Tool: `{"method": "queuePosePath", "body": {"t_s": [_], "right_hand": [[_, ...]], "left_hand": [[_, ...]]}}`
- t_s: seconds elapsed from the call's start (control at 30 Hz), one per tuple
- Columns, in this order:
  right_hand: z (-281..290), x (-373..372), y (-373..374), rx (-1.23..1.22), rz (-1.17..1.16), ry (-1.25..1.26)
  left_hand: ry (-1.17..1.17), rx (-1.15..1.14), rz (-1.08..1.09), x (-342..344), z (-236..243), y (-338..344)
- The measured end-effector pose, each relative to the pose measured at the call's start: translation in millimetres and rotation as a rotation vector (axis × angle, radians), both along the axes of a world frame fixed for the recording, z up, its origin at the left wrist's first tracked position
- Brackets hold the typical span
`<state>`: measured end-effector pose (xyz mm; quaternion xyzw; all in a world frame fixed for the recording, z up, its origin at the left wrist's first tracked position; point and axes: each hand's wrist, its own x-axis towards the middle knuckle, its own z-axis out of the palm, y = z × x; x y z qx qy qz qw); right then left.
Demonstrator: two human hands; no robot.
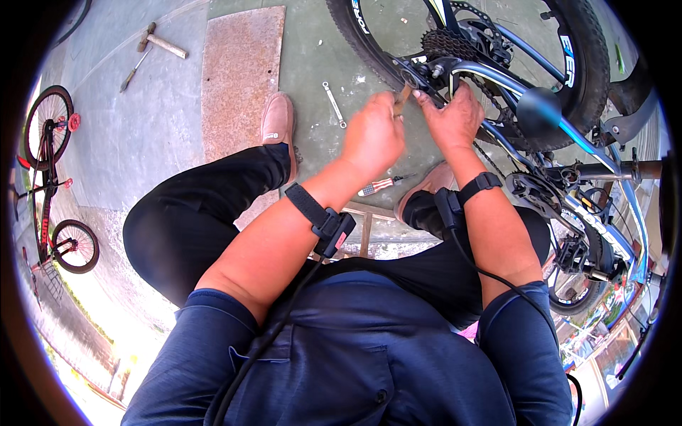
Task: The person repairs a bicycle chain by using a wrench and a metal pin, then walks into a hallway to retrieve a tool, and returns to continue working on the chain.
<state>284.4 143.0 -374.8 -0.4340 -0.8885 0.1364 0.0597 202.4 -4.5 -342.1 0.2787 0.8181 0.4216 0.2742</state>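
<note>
Handling a bicycle [572, 130], scuffed grey-green floor [323, 60], rusty sheet [241, 78], wrench [334, 105]

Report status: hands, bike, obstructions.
Left hand gripping tan strip. Right hand on bike, grip unclear. Sprockets just beyond hands. Wrench, screwdriver on floor, clear of both hands.

Brightly lit grey floor [170, 110]

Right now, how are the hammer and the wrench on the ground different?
The hammer has a chunky head and a pale handle; the wrench is slim and silvery all along. The hammer lies left of the rusty sheet, the wrench right of it. Both lie flat on the floor.
</note>
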Motion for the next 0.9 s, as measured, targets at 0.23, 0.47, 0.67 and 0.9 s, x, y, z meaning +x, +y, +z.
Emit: {"method": "queuePosePath", "body": {"t_s": [0.23, 0.47, 0.67, 0.9], "right_hand": [[-1, 1, 0, 0.101, 0.053, 0.045], [0, 0, 1, -0.002, -0.007, -0.011], [-2, -2, 1, 0.011, 0.001, 0.017], [-3, -2, 2, -0.017, -0.017, 0.004]], "left_hand": [[-0.131, 0.021, -0.128, -52, -14, -9], [-0.281, -0.051, -0.228, -90, -22, -9], [-0.228, -0.073, -0.337, -117, -29, -1], [-0.251, -0.056, -0.386, -130, -44, 7]]}}
